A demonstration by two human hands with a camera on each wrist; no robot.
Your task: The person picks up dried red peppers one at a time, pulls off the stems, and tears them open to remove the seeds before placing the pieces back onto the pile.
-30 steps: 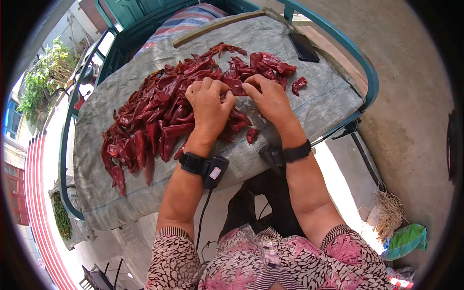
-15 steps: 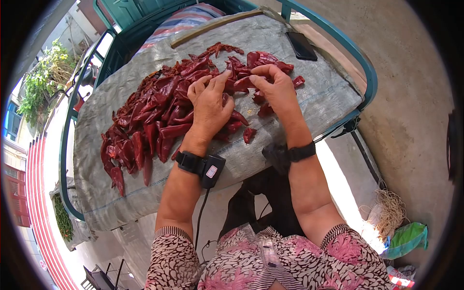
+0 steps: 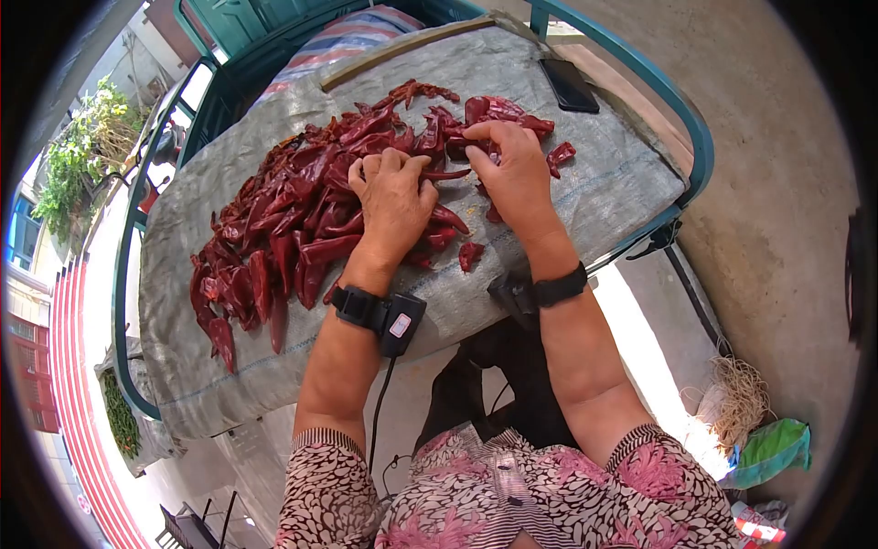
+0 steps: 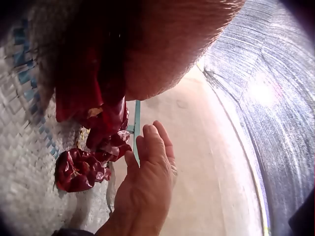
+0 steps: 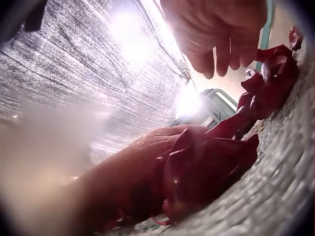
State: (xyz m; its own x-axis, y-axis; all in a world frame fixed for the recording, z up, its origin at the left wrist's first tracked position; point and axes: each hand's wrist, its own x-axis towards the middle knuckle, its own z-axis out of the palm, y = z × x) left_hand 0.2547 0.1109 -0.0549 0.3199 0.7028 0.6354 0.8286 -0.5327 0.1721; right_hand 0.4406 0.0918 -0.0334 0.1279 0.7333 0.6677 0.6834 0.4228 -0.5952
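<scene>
A heap of dried red chili peppers [image 3: 311,197] lies spread over a grey woven sheet [image 3: 366,366]. At the heap's right side my left hand [image 3: 393,206] has its fingers curled, and a slim red chili pepper [image 3: 446,174] sticks out to the right from its fingertips. My right hand [image 3: 519,178] is bent over the smaller group of peppers [image 3: 498,112], fingertips close to them. Its fingers look loosely extended and hold nothing in the left wrist view, above a crumpled pepper [image 4: 78,169]. In the right wrist view, a large pepper [image 5: 206,169] partly hides the left hand [image 5: 147,147].
A black phone [image 3: 569,85] lies at the sheet's far right, and a wooden stick [image 3: 402,53] along its back. Green metal rails [image 3: 702,156] border the cart. One loose pepper piece [image 3: 471,256] sits near the front. A cable [image 3: 377,412] hangs from the left wrist camera.
My right hand has shifted slightly left and its fingers have loosened. My left index finger, stretched out half a second ago, is now curled in, with a pepper pointing right from that hand.
</scene>
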